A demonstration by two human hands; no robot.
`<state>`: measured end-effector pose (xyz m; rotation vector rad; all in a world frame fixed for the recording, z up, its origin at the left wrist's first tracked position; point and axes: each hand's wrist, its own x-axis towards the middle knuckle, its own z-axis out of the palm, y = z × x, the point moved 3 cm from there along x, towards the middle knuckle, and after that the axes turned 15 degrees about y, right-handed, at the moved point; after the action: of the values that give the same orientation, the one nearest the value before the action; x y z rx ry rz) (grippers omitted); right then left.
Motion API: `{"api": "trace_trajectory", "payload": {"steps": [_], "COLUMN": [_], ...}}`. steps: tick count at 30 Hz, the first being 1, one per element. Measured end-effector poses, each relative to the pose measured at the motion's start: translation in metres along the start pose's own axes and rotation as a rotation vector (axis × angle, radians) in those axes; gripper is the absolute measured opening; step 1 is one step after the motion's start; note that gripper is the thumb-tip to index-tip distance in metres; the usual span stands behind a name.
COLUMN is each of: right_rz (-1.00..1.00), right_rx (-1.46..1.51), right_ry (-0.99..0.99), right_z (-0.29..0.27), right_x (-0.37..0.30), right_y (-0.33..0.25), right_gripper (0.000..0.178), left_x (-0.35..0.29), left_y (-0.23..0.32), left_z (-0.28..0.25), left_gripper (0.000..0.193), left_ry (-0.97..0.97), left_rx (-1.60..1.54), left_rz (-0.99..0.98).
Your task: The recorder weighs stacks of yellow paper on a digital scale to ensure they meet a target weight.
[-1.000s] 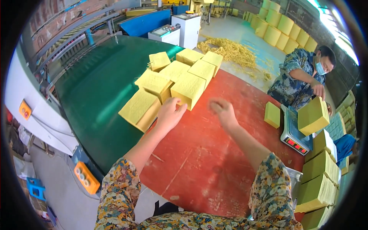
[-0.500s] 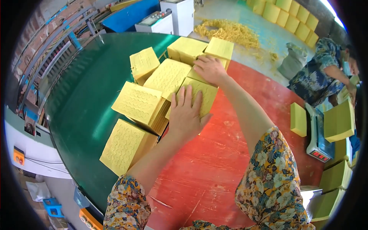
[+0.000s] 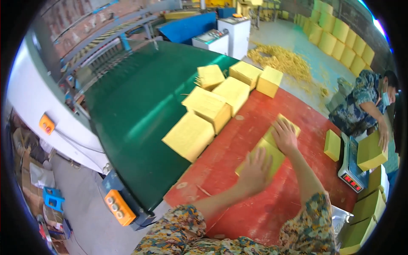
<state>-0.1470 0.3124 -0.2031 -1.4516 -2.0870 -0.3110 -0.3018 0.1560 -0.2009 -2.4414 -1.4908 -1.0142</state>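
A near yellow rectangular block (image 3: 276, 156) and a far yellow rectangular block (image 3: 293, 126) lie end to end on the flat red-painted counter (image 3: 254, 127), apart from six chunky yellow blocks (image 3: 231, 92) along the edge of the smooth green bed (image 3: 140, 106). The left hand (image 3: 256, 170) is over the near block, its grip released and fingers spread (blur hides how firmly it presses). The right hand (image 3: 284, 136) lies across the far block's top; whether its grip clasps the sides, I cannot tell.

The likeliest trouble, I judge, is the pair parting or twisting at the joint, caused by uneven pressure from the hands. A shove too far rightward could also bump the small upright yellow block (image 3: 332, 145) into the blue-topped white scale (image 3: 349, 180), upsetting its reading.
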Motion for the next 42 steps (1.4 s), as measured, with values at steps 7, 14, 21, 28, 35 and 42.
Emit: {"api": "trace_trajectory", "payload": {"steps": [7, 14, 21, 28, 35, 42], "right_rz": [0.081, 0.153, 0.092, 0.602, 1.504, 1.437], "right_rx": [-0.055, 0.009, 0.066, 0.899, 1.533, 1.976], "right_ry": [-0.003, 0.018, 0.105, 0.217, -0.247, -0.022], "right_z": [-0.104, -0.176, -0.181, -0.277, -0.190, -0.194], "right_x": [-0.140, -0.241, -0.280, -0.367, -0.529, -0.500], "right_y": [-0.067, -0.122, -0.109, -0.149, -0.215, -0.256], "right_gripper": [0.042, 0.046, 0.049, 0.016, 0.034, 0.046], "left_x": [-0.111, -0.203, -0.233, -0.225, -0.236, -0.267], "left_y": [0.083, 0.144, 0.182, 0.182, 0.181, 0.173], "left_z": [-0.097, -0.151, -0.146, -0.154, -0.154, -0.175], "left_gripper": [0.078, 0.080, 0.082, 0.080, 0.080, 0.080], "left_ry": [-0.079, -0.210, -0.244, -0.143, -0.110, -0.100], "left_rx": [-0.147, -0.138, 0.007, 0.072, 0.007, -0.168], "left_rz": [0.012, 0.019, 0.031, 0.047, 0.047, 0.090]}}
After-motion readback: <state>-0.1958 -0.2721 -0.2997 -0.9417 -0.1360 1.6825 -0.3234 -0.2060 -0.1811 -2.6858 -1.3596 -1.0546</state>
